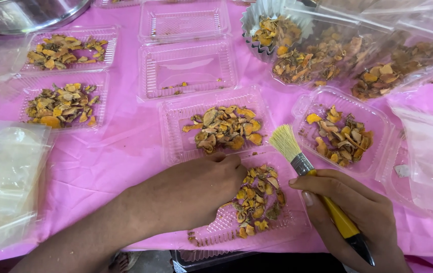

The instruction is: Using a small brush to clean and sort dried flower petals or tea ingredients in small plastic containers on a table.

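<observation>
Our right hand point(353, 217) grips a yellow-handled brush point(307, 172); our left hand point(201, 189), fingers curled and empty, steadies the nearest tray point(226, 230) at the counter's front edge. Five trays hold dried slices; two look nearly empty.

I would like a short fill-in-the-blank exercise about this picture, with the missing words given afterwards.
1. The right hand holds a brush with a ____ handle.
2. The table is covered with a ____ cloth.
3. The left hand rests on a clear ____ of dried slices.
4. The brush's bristles point ____ from the person.

Missing words: yellow; pink; tray; away
</observation>
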